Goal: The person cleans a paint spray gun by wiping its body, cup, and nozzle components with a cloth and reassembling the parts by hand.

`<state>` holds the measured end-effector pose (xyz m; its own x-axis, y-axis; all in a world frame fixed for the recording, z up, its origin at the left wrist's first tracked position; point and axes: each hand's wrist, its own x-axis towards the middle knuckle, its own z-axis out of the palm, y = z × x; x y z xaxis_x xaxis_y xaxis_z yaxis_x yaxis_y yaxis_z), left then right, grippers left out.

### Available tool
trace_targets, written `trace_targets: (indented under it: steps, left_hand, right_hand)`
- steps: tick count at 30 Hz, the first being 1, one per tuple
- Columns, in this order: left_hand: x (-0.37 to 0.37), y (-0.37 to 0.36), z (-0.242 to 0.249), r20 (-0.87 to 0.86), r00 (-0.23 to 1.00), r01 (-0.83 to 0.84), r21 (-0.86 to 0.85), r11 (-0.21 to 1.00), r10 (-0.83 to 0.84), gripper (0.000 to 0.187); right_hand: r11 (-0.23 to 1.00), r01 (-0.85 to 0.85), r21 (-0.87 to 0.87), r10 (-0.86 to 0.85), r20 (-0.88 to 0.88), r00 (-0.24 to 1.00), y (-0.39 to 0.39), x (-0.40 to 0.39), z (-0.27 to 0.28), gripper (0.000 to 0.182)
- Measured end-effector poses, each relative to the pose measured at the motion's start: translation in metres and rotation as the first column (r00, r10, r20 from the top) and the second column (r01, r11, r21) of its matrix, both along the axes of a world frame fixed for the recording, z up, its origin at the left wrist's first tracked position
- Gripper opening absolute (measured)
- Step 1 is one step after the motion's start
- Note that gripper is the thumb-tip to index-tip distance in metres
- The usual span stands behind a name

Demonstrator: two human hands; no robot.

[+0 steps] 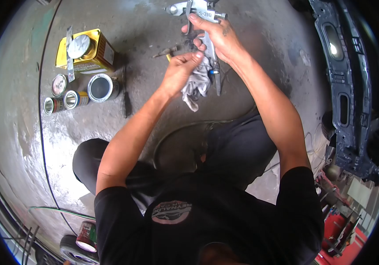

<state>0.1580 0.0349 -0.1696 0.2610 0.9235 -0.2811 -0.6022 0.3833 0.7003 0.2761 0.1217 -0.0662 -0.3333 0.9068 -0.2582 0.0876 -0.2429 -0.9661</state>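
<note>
A silver spray gun (205, 14) marked S-710 is at the top centre, its nozzle pointing left. My right hand (218, 39) is wrapped round its body and handle, thumb near the trigger. Below the handle are a blue fitting (213, 72) and a dark hose end. My left hand (183, 70), fingers closed, pinches a grey-white rag (198, 84) that hangs down beside the handle.
To the left on the floor stand a yellow square can (90, 66) with a metal strip on it, an open tin of dark paint (101, 88) and several smaller tins. A dark metal panel (352, 88) stands at right. A hose (172, 132) curves before my legs.
</note>
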Motion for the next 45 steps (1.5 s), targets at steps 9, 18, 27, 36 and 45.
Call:
trace_targets:
  steps: [9,18,27,36,45]
  left_hand:
    - [-0.005,0.001,-0.009,0.016,0.996,0.087,0.053,0.995,-0.088,0.019]
    - [-0.008,0.003,-0.004,0.062,0.992,0.106,0.044,0.993,-0.108,0.018]
    - [0.0,-0.002,0.012,-0.419,0.902,-0.021,0.202,0.979,0.106,0.016]
    - [-0.021,0.006,-0.018,0.202,0.977,0.086,-0.087,0.992,-0.066,0.032]
    - [-0.001,0.006,-0.006,-0.269,0.963,0.03,0.183,0.983,0.021,0.011]
  right_hand:
    - [1.0,-0.024,0.006,0.024,0.019,1.0,0.0,-0.005,-0.001,0.034]
    - [1.0,-0.016,0.01,0.016,-0.048,0.999,0.006,0.002,-0.006,0.028]
    - [1.0,-0.001,0.022,0.002,-0.007,1.0,0.004,-0.002,-0.012,0.03]
    - [0.998,-0.07,-0.001,0.07,-0.05,0.996,0.008,0.005,-0.012,0.031]
    - [0.999,-0.043,0.023,0.043,-0.024,0.999,-0.003,-0.002,-0.012,0.034]
